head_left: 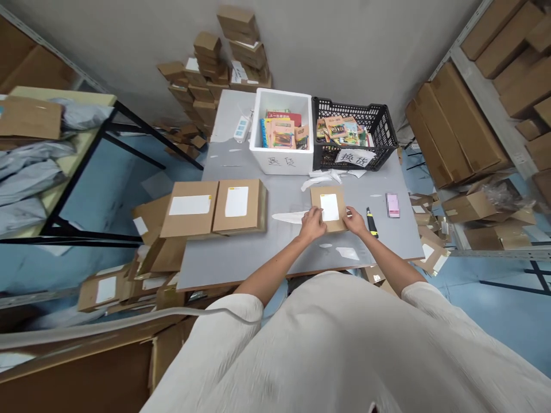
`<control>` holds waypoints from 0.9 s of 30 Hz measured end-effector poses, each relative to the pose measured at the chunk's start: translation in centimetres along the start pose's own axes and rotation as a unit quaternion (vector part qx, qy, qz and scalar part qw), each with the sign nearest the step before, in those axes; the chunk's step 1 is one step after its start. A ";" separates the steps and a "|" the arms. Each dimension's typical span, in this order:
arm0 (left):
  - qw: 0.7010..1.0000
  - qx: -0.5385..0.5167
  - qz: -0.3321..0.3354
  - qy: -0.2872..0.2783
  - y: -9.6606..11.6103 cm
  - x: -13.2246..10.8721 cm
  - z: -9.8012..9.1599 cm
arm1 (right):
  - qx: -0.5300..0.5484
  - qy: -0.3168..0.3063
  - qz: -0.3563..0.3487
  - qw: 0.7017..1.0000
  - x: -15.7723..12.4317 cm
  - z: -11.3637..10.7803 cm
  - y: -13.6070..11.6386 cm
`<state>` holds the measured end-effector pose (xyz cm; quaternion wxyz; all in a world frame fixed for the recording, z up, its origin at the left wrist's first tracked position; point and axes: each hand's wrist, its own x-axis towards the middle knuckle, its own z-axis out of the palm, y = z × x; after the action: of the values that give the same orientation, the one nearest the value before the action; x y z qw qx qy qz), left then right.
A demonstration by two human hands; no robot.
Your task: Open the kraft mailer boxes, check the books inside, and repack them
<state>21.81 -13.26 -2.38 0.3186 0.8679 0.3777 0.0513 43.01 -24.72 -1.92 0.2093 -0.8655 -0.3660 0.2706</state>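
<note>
A small cardboard box (317, 197) with a white label (329, 207) on top lies on the grey table in front of me. My left hand (313, 224) holds its left side, fingers bent and fingertips near the label's edge. On the opposite side, my right hand (354, 220) grips the box by its right edge, thumb toward the top. Just right of that hand lies a black and yellow utility knife (371, 222). A white strip of paper (288, 218) reaches out to the left of my left hand.
Two larger labelled boxes (189, 221) (253, 221) stand at the table's left. Behind are a white foam bin (282, 162) and a black crate (383, 135) with booklets. A phone (392, 205) lies right; paper scraps (346, 253) lie near the front edge. Stacked cartons (206, 92) rise behind.
</note>
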 end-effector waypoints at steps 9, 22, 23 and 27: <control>0.997 0.063 -0.022 -0.032 5.8 -0.7 3.2 | -0.041 -0.025 -0.036 0.998 0.6 -2.8 5.3; 0.988 0.140 0.025 -0.058 6.1 -0.9 2.7 | -0.204 -0.097 -0.176 0.958 7.4 -4.5 -0.2; 0.988 0.143 0.028 -0.058 6.1 -0.8 2.5 | -0.210 -0.089 -0.172 0.958 7.3 -4.7 -0.3; 0.986 0.155 0.016 -0.059 5.5 -0.6 1.2 | -0.218 -0.063 -0.138 0.964 6.8 -5.6 -0.5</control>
<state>25.24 -17.13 -0.01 0.2008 0.9143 0.3476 -0.0538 50.21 -20.28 0.48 0.0272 -0.8127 -0.5441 0.2069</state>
